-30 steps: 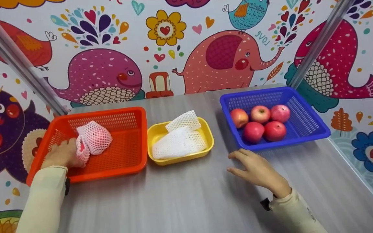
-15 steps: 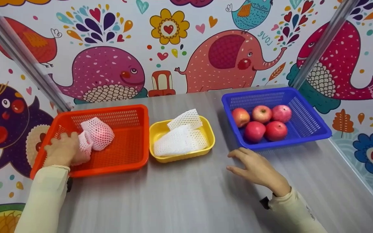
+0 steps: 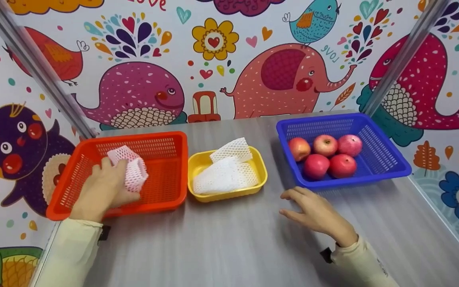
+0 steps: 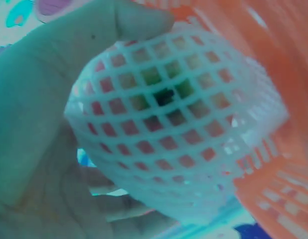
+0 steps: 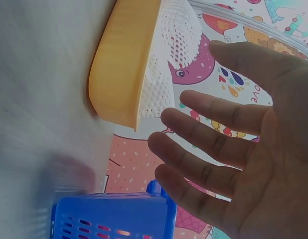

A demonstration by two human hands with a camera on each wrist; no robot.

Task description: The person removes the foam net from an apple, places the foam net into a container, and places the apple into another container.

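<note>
My left hand (image 3: 104, 187) grips an apple in a white foam net (image 4: 159, 134) over the red basket (image 3: 165, 205). In the left wrist view the thumb lies along the top of the net and the fingers curl beneath it; the dark stem shows through the mesh. A second netted apple (image 3: 118, 153) sits behind it in the basket, partly covered in the head view. My right hand (image 3: 319, 215) holds nothing and hovers above the table before the blue basket (image 3: 381, 178), fingers spread and slightly bent.
Between the baskets stands a yellow tray (image 3: 213, 198) with white foam nets (image 3: 217, 177) piled in it. Several bare red apples (image 3: 342, 165) lie in the blue basket. A patterned wall (image 3: 249, 79) closes off the table's back, with metal posts (image 3: 405, 56) at the corners.
My left hand has moved right and lifted the netted apple, which now overlaps the other one in view. The head view has shifted a little. My right hand stays in place.
</note>
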